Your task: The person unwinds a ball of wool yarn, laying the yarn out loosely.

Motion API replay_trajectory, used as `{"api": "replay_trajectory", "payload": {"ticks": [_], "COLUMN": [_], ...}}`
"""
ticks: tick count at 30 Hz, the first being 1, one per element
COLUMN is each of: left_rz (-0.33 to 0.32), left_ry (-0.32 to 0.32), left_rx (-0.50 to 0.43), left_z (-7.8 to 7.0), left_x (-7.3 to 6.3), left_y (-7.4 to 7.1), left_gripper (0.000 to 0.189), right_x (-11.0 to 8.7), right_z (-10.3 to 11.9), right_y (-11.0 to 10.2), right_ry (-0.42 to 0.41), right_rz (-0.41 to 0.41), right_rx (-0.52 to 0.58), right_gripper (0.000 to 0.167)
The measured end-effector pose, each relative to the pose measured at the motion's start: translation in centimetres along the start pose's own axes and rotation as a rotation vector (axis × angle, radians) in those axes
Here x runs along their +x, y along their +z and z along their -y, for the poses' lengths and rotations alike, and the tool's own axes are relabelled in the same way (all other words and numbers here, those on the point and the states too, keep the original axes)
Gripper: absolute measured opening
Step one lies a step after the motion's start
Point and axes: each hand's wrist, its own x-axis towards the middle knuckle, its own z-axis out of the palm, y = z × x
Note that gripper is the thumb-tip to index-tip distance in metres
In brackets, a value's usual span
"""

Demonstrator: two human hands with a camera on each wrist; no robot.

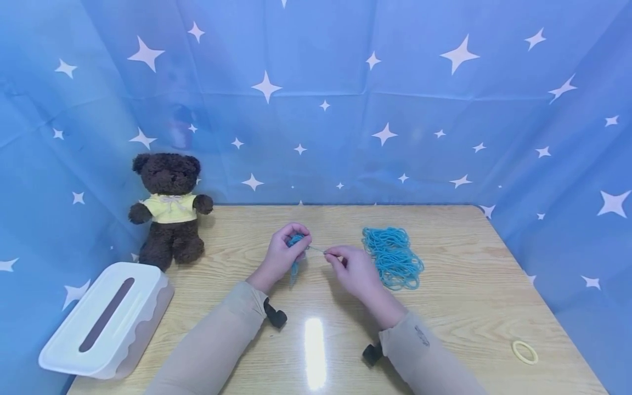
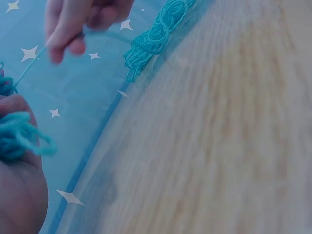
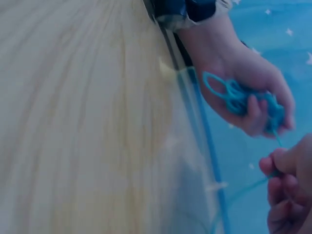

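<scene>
My left hand [image 1: 286, 249] grips a small bundle of teal yarn [image 3: 239, 100], its loops sticking out of the palm in the right wrist view. A single strand [image 2: 30, 68] runs taut from that bundle across to my right hand [image 1: 353, 269], whose thumb and fingers pinch it. On the table to the right lies a larger looped skein of teal yarn [image 1: 392, 258], just beyond the right hand. In the left wrist view the right hand [image 2: 73, 24] shows above the bundle, with the skein [image 2: 156, 39] behind it.
A dark brown teddy bear [image 1: 170, 211] in a yellow top sits at the table's back left. In front of it stands a white box [image 1: 106, 318] with a slotted lid. A pale yellow ring [image 1: 524, 352] lies near the right edge of the wooden table [image 1: 444, 323]. Blue star-patterned cloth [image 1: 321, 60] hangs behind.
</scene>
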Motion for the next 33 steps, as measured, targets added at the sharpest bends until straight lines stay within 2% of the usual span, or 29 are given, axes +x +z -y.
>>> {"api": "replay_trajectory", "payload": {"ticks": [4, 8, 12, 17, 22, 26, 33], "left_rz": [-0.048, -0.081, -0.111, -0.159, -0.202, -0.218, -0.197], "left_ry": [-0.023, -0.026, -0.006, 0.041, 0.081, 0.089, 0.077], "left_rx": [0.016, 0.033, 0.041, 0.066, 0.109, 0.113, 0.075], "left_z": [0.0, 0.0, 0.1, 0.2, 0.1, -0.2, -0.3], "left_x": [0.1, 0.1, 0.1, 0.2, 0.2, 0.1, 0.0], "left_y": [0.0, -0.1, 0.0, 0.1, 0.1, 0.1, 0.2], "left_gripper": [0.008, 0.016, 0.023, 0.016, 0.013, 0.015, 0.013], "right_x": [-1.4, -3.0, -4.6, -6.3, -7.4, -8.0, -8.2], "right_z": [-1.7, -3.3, -4.8, -6.7, -8.4, -9.6, -11.9], "right_y": [-2.4, -4.7, -6.7, -8.9, -11.1, -12.4, -13.2], "right_ry": [-0.039, -0.046, -0.056, -0.032, 0.059, 0.186, 0.366], "right_rz": [-0.067, -0.105, -0.159, -0.229, -0.233, -0.167, -0.051], "right_rx": [-0.047, -0.051, -0.041, -0.069, -0.114, -0.163, -0.238], "right_gripper": [0.013, 0.012, 0.012, 0.010, 0.012, 0.018, 0.022]}}
